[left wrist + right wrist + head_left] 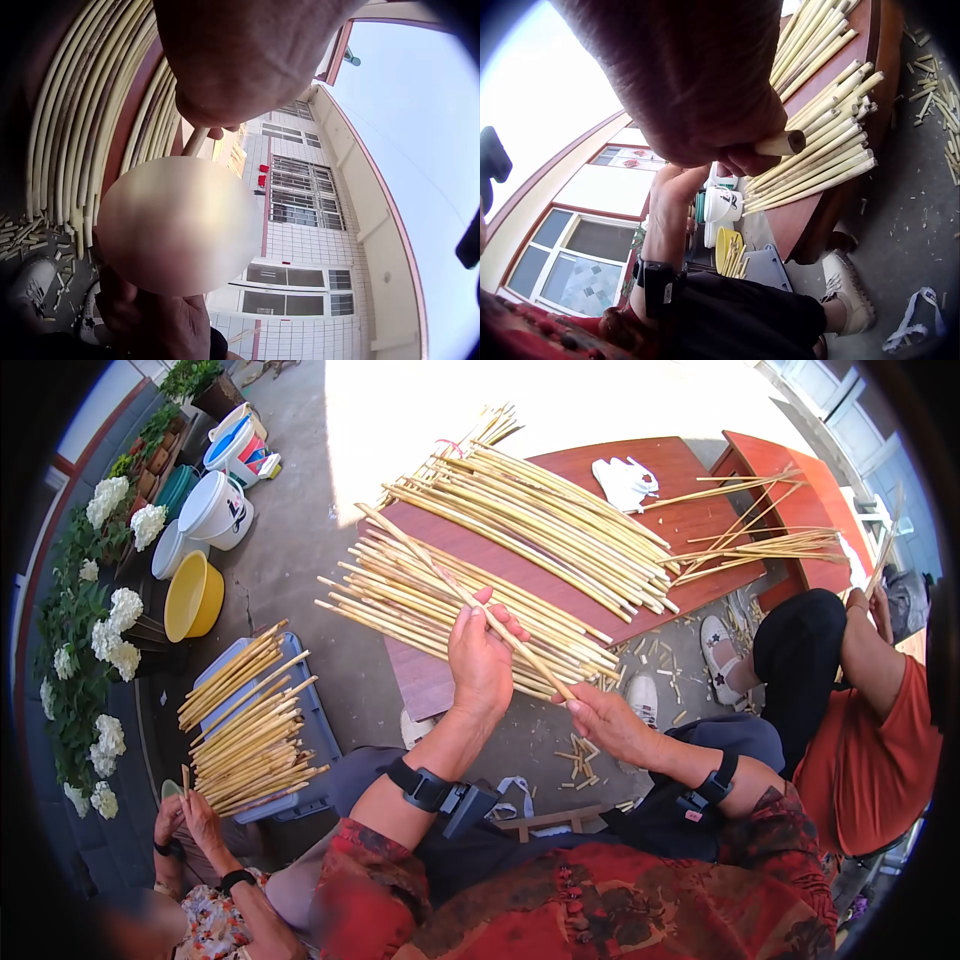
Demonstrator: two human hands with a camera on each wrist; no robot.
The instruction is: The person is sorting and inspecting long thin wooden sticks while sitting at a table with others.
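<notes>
Nearest to us, our right hand [605,722] pinches a long pale stalk [430,565] close to its near end, thumb on top and fingers curled beneath; from the right wrist we see the cut end poking out past the grip. Our left hand [482,655] is turned palm up further along it, the thumb to one side and the fingers curled round the stalk. We cannot tell how tightly either hand grips. The stalk slants up and away, over the near row of stalks [400,610], its far end reaching the gap before the far row of stalks [560,510].

Both rows lie on a reddish-brown table [410,680]. The near row juts over its left edge, and a strip of tabletop separates the rows. Cut pieces [583,755] litter the floor below, around a pale shoe [643,700].

To our left, grey floor runs between the table and a blue-grey tray [325,730] piled with shorter stalks; a second person [215,920] sits just beside it. To our right, a person in an orange-red top [880,740] sits close by.

Further off are a white cloth [625,482], a second table [800,510], a yellow basin [194,598] and white buckets [217,510].
</notes>
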